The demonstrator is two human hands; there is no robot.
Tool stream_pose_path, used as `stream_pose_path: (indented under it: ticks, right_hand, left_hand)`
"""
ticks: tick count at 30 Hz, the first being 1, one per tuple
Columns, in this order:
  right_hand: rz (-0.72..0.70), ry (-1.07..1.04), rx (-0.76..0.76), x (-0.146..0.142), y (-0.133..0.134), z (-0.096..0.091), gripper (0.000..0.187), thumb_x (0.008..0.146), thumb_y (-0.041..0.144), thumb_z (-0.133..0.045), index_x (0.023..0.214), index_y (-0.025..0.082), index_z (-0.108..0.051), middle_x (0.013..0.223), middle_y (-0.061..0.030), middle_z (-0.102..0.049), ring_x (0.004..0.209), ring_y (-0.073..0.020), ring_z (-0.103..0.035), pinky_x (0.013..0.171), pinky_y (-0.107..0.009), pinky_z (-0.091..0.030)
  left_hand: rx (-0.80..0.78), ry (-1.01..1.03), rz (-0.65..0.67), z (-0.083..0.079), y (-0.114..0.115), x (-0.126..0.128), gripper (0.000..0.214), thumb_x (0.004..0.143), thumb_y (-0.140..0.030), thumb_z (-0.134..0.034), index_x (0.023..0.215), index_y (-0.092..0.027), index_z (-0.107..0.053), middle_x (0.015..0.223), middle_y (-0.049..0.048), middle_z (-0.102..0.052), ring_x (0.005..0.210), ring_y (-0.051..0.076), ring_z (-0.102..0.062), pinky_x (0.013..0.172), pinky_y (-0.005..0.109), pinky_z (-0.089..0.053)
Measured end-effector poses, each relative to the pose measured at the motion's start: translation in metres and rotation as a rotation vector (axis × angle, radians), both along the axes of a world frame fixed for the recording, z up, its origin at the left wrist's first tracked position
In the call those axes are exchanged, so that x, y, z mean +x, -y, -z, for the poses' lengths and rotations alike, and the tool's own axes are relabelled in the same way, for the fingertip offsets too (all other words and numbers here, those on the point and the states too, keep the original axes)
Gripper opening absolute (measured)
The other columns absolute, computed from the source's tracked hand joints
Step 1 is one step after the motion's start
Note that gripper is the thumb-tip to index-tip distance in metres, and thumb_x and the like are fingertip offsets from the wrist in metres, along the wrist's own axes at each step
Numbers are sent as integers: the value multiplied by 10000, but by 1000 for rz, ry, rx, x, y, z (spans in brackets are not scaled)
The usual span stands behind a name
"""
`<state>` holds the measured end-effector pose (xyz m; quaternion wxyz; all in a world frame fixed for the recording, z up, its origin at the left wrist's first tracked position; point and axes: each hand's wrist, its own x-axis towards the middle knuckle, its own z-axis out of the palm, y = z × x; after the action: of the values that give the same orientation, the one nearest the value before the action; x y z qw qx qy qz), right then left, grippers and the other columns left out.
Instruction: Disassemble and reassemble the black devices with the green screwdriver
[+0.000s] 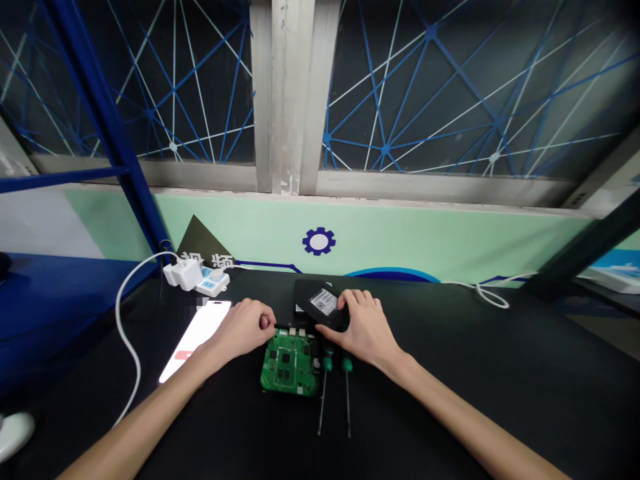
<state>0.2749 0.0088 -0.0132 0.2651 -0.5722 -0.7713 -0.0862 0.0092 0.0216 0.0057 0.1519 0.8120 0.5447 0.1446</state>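
A green circuit board [290, 363] lies in a black lower shell on the black table, right in front of me. My left hand [245, 328] rests at the board's far left corner, fingers curled into a loose fist against its edge. My right hand [364, 323] grips the black plastic cover [316, 303], which carries a grey label and is tilted just behind the board. Two green-handled screwdrivers [326, 387] [347, 393] lie side by side to the right of the board, under my right wrist.
A lit phone [196, 339] lies to the left of my left hand. A white charger and power strip [196, 277] sit at the back left with a white cable [123, 333] looping forward. Another white cable [487, 293] lies at the back right. A blue frame stands at left.
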Motion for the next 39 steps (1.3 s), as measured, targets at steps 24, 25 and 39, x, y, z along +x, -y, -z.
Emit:
stream_pose_path:
  ticks: [24, 25, 39]
  right_hand:
    - [-550, -59, -187, 1, 10, -34, 183, 940, 183, -503, 925, 194, -684, 860, -56, -662, 758, -181, -615, 667, -294, -475]
    - [-528, -72, -187, 1, 10, -38, 191, 948, 193, -501, 902, 191, -686, 811, -45, -656, 720, -174, -607, 652, -288, -465]
    - [-488, 251, -466, -39, 16, -51, 58, 818, 175, -723, 854, 163, -767, 857, -77, -729, 784, -206, -681, 654, -267, -455]
  left_hand:
    - [-45, -1, 89, -1, -2, -9, 236, 864, -224, -545, 864, -249, -779, 911, 16, -746, 729, 188, -649, 592, 272, -408]
    - [-44, -1, 90, -2, -2, -9, 236, 865, -224, -544, 866, -246, -779, 905, 18, -747, 737, 191, -652, 591, 273, -408]
    - [-41, -23, 58, -5, -2, -8, 242, 874, -212, -545, 849, -256, -781, 791, -2, -746, 711, 186, -658, 572, 262, -367]
